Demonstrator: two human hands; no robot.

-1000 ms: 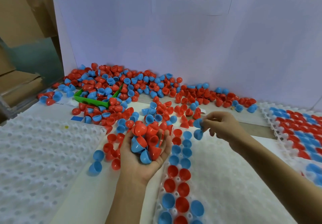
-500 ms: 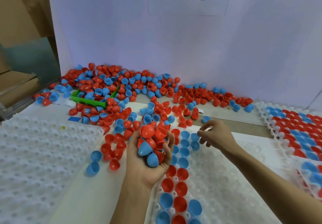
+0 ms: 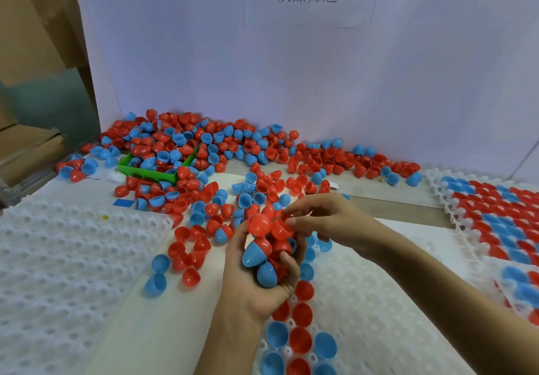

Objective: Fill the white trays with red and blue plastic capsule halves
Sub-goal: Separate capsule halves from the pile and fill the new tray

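Note:
My left hand [image 3: 250, 284] is cupped palm up over the middle white tray [image 3: 373, 310] and holds a heap of red and blue capsule halves [image 3: 267, 246]. My right hand [image 3: 329, 220] reaches into the top of that heap and pinches a red half [image 3: 281, 229] with its fingertips. Under my hands, the tray's left columns hold red and blue halves [image 3: 300, 339] set in its cups; the rest of its cups are bare. A large loose pile of red and blue halves [image 3: 221, 156] lies along the back wall.
An unfilled white tray [image 3: 58, 272] lies at the left. A tray filled with red and blue halves [image 3: 501, 217] lies at the right. A green bin [image 3: 151, 170] sits buried in the pile. Loose halves [image 3: 180, 258] lie between the left and middle trays. Cardboard boxes [image 3: 32, 24] stand far left.
My right hand set blue halves in the tray near its top, then moved left to the heap in my left hand. My left hand has curled more round the heap.

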